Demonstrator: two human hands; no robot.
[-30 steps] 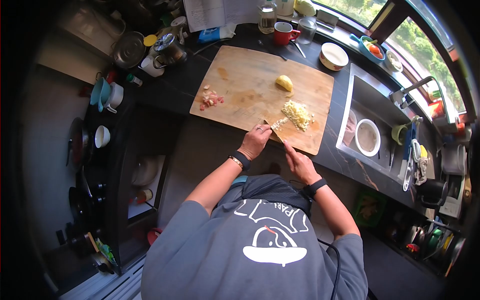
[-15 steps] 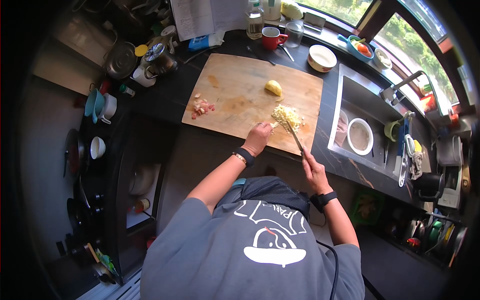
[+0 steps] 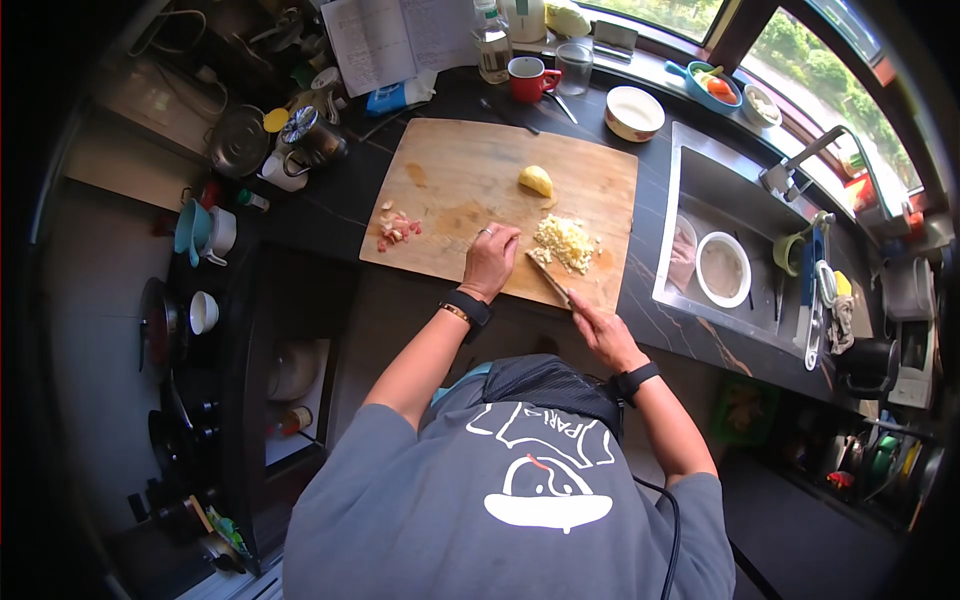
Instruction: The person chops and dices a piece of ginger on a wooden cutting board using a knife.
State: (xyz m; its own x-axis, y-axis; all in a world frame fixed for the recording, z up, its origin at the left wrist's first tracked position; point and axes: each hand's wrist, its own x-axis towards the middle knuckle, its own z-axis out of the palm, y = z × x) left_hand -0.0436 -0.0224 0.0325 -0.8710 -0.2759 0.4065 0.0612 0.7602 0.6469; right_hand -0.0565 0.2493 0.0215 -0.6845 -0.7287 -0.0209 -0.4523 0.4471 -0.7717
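Note:
My right hand (image 3: 600, 334) is closed round the handle of a kitchen knife (image 3: 548, 278). Its blade points up and left over the wooden cutting board (image 3: 465, 165), at the lower left edge of a pile of finely chopped pale-yellow bits (image 3: 565, 243). My left hand (image 3: 491, 258) is over the board just left of the blade, its fingers curled together; whatever they may hold is hidden. A rounded yellow chunk (image 3: 536, 181), with a cut look, lies above the pile. Small pink and whitish chopped pieces (image 3: 398, 228) lie at the board's left side.
To the right is a sink (image 3: 735, 172) with a white round bowl (image 3: 722, 270) in it. Behind the board stand a red mug (image 3: 530, 80), a glass bottle (image 3: 492, 48) and a cream bowl (image 3: 634, 113). A metal pot (image 3: 316, 138) stands at the left.
The knife and my right hand have moved left, from over the pile to its lower left edge. My left hand has shifted left and up, away from the pile.

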